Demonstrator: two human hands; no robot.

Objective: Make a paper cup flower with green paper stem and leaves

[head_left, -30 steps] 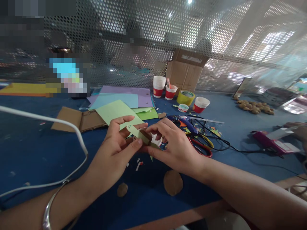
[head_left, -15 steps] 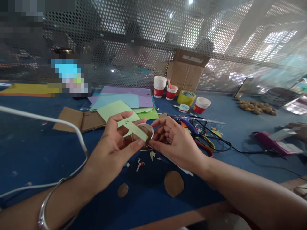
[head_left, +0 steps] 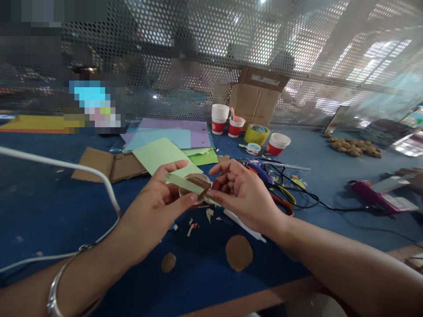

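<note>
My left hand [head_left: 158, 207] and my right hand [head_left: 246, 196] meet above the blue table [head_left: 49, 207]. Between them they pinch a light green paper strip [head_left: 180, 181] laid across a small brown cardboard piece [head_left: 195, 181] with a rounded edge. The left thumb and forefinger grip the strip's near end; the right thumb and forefinger hold the same piece from the right. A silver bangle [head_left: 57, 284] sits on my left wrist. Small paper scraps [head_left: 191, 226] lie on the table right below my hands.
Two brown cardboard discs [head_left: 238, 252] lie near the front edge. Coloured paper sheets [head_left: 165, 141] and flat cardboard [head_left: 105, 164] lie behind. Red-and-white cups [head_left: 234, 127], yellow tape [head_left: 256, 133], scissors [head_left: 280, 203], a glue gun with cables [head_left: 264, 169] and a pink tool [head_left: 376, 196] sit to the right. A white cable [head_left: 82, 169] loops at left.
Both hands have lifted the strip and cardboard piece slightly and turned it, so the round cardboard face shows and then tilts edge-on. The fingers have shifted their grip.
</note>
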